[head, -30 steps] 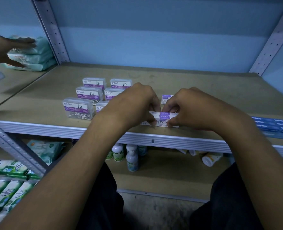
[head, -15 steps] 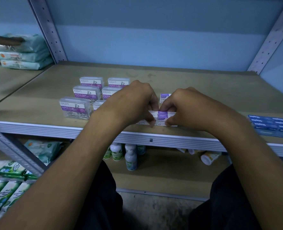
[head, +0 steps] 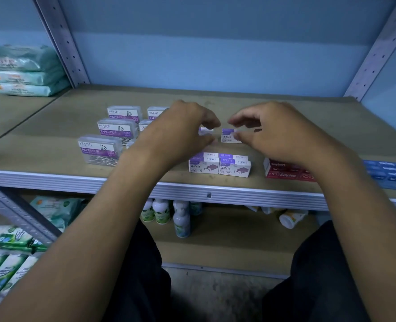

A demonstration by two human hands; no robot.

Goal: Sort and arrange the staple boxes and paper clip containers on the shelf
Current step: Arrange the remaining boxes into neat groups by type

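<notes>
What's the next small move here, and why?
Probably close the right hand on the loose white-and-purple staples box further back and bring it forward to the front group of white-and-purple staples boxes. That box stands apart behind the group, and both hands hover open around it.

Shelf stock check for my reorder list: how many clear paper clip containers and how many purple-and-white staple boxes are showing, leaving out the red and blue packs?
Clear plastic paper clip containers with purple labels: 6 (two partly hidden)
White-and-purple cardboard staple boxes: 6 (four at the front, two behind)
Total: 12
</notes>
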